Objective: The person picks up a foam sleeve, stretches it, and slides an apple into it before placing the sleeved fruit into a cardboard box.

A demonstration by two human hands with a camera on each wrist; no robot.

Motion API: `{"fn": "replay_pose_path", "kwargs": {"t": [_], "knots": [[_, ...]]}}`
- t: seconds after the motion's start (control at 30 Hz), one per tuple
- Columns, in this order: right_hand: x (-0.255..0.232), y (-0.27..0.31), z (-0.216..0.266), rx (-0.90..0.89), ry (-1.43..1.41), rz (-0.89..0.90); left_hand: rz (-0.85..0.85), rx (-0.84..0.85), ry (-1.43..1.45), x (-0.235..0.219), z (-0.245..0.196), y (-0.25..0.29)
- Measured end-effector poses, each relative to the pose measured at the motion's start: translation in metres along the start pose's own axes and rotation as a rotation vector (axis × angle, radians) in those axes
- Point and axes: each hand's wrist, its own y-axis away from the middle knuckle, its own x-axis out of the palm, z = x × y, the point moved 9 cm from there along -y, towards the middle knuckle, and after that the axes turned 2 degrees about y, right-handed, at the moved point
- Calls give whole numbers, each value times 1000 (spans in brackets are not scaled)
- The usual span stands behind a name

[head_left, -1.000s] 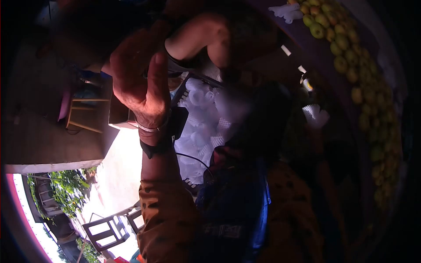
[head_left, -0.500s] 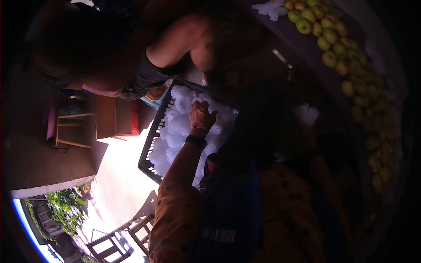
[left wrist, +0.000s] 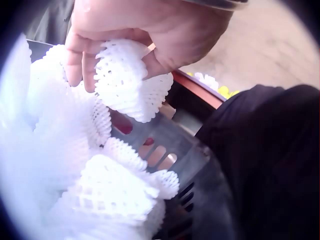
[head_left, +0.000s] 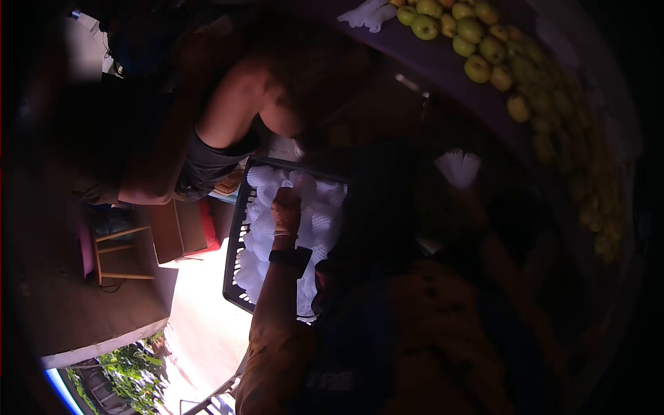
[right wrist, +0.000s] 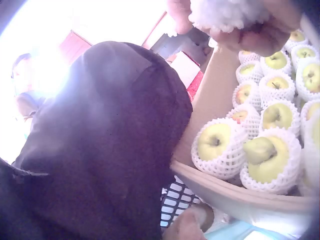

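Note:
My left hand (head_left: pixel 286 213) is over a black plastic crate (head_left: pixel 237 294) filled with white foam fruit nets (head_left: pixel 263 225). In the left wrist view its thumb and fingers pinch one foam net (left wrist: pixel 120 75) above the others. On the other side, in deep shade in the head view, my right hand (head_left: pixel 472 207) holds another white foam net (head_left: pixel 458 168), which flares open at the top. The right wrist view catches the fingers (right wrist: pixel 255 40) curled round that net at the upper edge, near a cardboard box (right wrist: pixel 215 95) of netted green-yellow apples (right wrist: pixel 277 116).
A long heap of bare apples (head_left: pixel 492 50) lies on a dark cloth at the right, a white glove-like item (head_left: pixel 369 14) beside it. Another person's bent arm (head_left: pixel 238 104) is beyond the crate. A brown box (head_left: pixel 173 232) and a wooden stool (head_left: pixel 124 252) stand at the left.
My left hand was raised near the camera, came down onto the nets with spread fingers, and now pinches one. The right hand keeps its net. The head view has shifted.

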Motion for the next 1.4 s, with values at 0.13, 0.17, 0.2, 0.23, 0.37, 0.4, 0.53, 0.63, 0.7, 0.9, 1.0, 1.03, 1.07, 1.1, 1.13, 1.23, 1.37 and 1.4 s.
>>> {"fn": "replay_pose_path", "kwargs": {"t": [0.13,0.17,0.2,0.23,0.37,0.4,0.53,0.63,0.7,0.9,1.0,1.03,1.07,1.1,1.13,1.23,1.37,1.4], "knots": [[0,12,3,290,-398,-103,69,-347,754,-33,-63,-20],[0,7,16,405,-579,-135,95,-411,932,-37,-92,-25],[-3,9,79,229,-665,-78,106,-375,1037,-43,-130,-35],[-10,5,73,215,-669,-110,129,-354,1143,-43,-158,-41],[-6,8,87,13,-859,164,391,-392,1534,3,-237,-47],[-9,8,89,42,-1017,121,435,-371,1549,21,-254,-48],[-27,13,94,-96,-1105,105,355,-477,1360,106,-264,-37],[-33,15,88,-134,-1096,55,361,-371,1293,165,-251,-24],[-30,18,78,-16,-1111,-1,410,-347,1300,181,-251,-13],[-30,4,47,-21,-925,-255,575,-422,1123,200,-241,4],[-22,1,47,20,-955,-207,626,-425,1216,204,-247,5],[-20,0,48,32,-993,-187,640,-412,1269,205,-250,5],[-20,1,47,36,-990,-186,638,-416,1273,207,-250,5],[-14,2,44,116,-1010,-126,634,-453,1287,207,-249,6],[-7,3,41,196,-1029,-65,629,-489,1300,207,-247,6],[-3,6,47,271,-1119,-1,628,-480,1326,197,-252,3],[6,3,33,299,-990,21,608,-453,1314,199,-250,2],[1,3,40,269,-931,-39,601,-338,1215,198,-252,-2]]}}
